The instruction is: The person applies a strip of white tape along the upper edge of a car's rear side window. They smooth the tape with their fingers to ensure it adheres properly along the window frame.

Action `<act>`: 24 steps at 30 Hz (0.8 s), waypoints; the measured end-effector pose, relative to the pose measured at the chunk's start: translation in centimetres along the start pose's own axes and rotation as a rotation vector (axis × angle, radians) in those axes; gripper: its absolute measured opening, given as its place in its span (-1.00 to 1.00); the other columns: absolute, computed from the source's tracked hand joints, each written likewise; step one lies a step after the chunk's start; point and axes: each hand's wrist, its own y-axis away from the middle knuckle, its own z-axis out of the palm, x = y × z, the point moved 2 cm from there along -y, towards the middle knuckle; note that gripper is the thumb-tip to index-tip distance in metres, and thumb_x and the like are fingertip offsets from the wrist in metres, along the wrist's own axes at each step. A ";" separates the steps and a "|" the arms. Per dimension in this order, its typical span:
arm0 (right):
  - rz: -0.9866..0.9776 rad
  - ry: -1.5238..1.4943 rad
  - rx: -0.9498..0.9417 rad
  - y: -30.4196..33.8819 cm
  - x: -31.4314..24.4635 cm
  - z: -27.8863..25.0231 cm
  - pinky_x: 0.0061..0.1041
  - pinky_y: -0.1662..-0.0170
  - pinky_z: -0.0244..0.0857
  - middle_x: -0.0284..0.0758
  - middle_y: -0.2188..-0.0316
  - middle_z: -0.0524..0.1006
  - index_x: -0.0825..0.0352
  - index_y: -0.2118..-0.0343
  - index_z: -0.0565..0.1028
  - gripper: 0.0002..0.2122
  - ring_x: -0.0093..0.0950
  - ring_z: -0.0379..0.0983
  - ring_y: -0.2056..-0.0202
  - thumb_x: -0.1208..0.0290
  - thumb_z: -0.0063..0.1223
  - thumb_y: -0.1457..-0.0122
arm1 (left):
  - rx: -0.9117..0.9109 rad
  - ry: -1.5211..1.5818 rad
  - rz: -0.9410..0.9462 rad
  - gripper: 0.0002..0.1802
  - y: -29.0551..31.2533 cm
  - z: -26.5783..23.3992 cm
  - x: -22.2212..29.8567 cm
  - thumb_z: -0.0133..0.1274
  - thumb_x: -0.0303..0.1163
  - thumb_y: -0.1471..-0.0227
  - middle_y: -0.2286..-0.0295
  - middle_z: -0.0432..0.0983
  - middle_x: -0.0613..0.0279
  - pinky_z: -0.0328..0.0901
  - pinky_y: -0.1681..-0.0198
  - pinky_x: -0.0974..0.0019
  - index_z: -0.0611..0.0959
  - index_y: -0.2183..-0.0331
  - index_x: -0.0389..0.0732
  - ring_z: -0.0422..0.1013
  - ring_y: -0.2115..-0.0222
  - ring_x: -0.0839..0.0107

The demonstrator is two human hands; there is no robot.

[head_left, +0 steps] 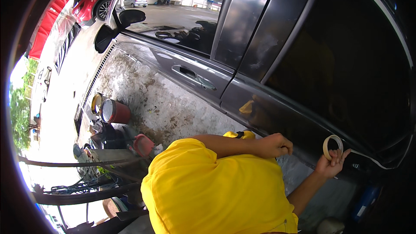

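My right hand [329,164] holds a roll of cream masking tape [328,147], its fingers curled at the ring's lower side and one finger stretched out. Just beyond it, a pale strip [368,159] runs along the lower edge of the dark grey car [294,121] toward the far right. My left hand [276,145] is closed in front of the lower rear door, thumb and fingers drawn together. Whether a small thing sits between them I cannot make out. My yellow sleeve and shirt fill the lower middle.
Buckets [115,111] stand on the stained concrete at left, near a drain grate. Closer in are a pink scoop-like container [143,144], dark bars and tangled cord [82,187]. A blue container [367,203] stands at lower right. A red car [93,0] is parked beyond.
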 end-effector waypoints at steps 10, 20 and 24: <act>-0.043 0.062 0.043 -0.2 0.0 -0.5 -0.63 0.36 0.34 -0.47 0.59 0.17 -0.05 -0.54 -0.15 -0.34 -0.70 0.07 0.68 0.62 -0.47 -0.45 | -0.329 -0.272 -0.101 -0.51 -0.4 -1.0 0.7 0.02 -0.36 -0.17 0.15 0.67 -0.14 0.42 -0.04 0.05 0.64 -0.10 -0.35 0.59 0.10 0.05; -0.013 0.090 -0.005 -0.7 -0.4 -1.2 -0.53 0.25 0.49 -0.47 0.57 0.16 -0.04 -0.54 -0.19 -0.28 -0.69 0.10 0.64 0.67 -0.43 -0.39 | -0.220 -0.109 -0.140 -0.50 7.7 -11.5 6.3 0.05 -0.11 -0.29 0.15 0.70 -0.03 0.50 0.00 0.04 0.69 0.02 -0.36 0.61 0.09 0.06; -0.010 0.081 -0.066 -1.6 -0.8 -2.2 -0.41 0.16 0.56 -0.48 0.56 0.13 -0.02 -0.55 -0.22 -0.27 -0.70 0.10 0.63 0.69 -0.42 -0.38 | -0.099 0.536 -0.602 -0.53 13.9 -12.8 -3.1 0.06 -0.08 -0.30 0.15 0.69 -0.05 0.51 0.03 0.01 0.72 0.11 -0.34 0.62 0.12 0.10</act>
